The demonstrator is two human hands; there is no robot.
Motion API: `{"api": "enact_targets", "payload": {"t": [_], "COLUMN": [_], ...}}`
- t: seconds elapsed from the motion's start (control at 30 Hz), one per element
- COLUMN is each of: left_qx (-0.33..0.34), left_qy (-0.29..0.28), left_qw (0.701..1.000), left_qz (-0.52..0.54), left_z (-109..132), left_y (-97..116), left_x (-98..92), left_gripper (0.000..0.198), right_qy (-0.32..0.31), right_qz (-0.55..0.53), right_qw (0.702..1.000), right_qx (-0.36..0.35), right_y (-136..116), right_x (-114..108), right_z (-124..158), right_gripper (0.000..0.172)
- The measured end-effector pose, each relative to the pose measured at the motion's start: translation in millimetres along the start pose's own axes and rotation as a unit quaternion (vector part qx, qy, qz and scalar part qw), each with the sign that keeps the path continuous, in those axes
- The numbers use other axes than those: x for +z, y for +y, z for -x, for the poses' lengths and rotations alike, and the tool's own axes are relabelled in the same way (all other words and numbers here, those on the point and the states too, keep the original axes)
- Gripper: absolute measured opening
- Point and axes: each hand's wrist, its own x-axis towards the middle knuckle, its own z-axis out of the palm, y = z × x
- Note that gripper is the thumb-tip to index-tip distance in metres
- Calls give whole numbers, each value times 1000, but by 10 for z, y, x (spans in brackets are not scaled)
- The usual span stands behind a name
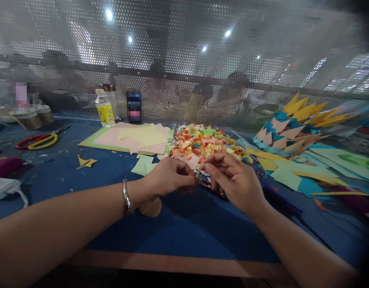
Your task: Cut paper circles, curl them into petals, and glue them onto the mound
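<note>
Left hand (169, 176) and right hand (232, 178) meet fingertip to fingertip above the blue table mat (178, 228). A small pale green paper strip (199, 170) stands tilted between them. The left fingers (188, 181) are curled together and pinched on its lower end. The right thumb and forefinger are closed on its upper part, and the remaining right fingers (216, 182) are bent loosely beneath. A silver bangle (126, 196) sits on the left wrist. Just beyond the fingertips lies a heap of small folded multicoloured paper pieces (202, 144), near but not touching the strip. Further beyond the left fingers lies a flat stack of pastel paper sheets (133, 138). Well out to the left are scissors with red and yellow handles (37, 141) and a yellow-labelled bottle (104, 109). Beyond and to the right of the right fingers stands a spiky paper assembly in yellow, blue and peach (292, 124).
</note>
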Motion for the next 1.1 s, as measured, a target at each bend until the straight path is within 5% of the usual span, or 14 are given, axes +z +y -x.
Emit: {"api": "enact_targets", "payload": {"t": [0.43,1.1], "left_qx": [27,41], "left_qy": [11,-5], "left_qw": [1000,998], "left_qz": [0,-49], "left_z": [-1,5], "left_y": [-2,-9], "left_x": [10,-10], "left_gripper": [14,18], "right_qy": [-65,-71], "right_qz": [28,71], "right_qw": [997,995], "right_qx": [11,-15], "right_y": [21,10], "right_x": [-6,-7], "right_z": [-28,-18], "right_gripper": [23,23]}}
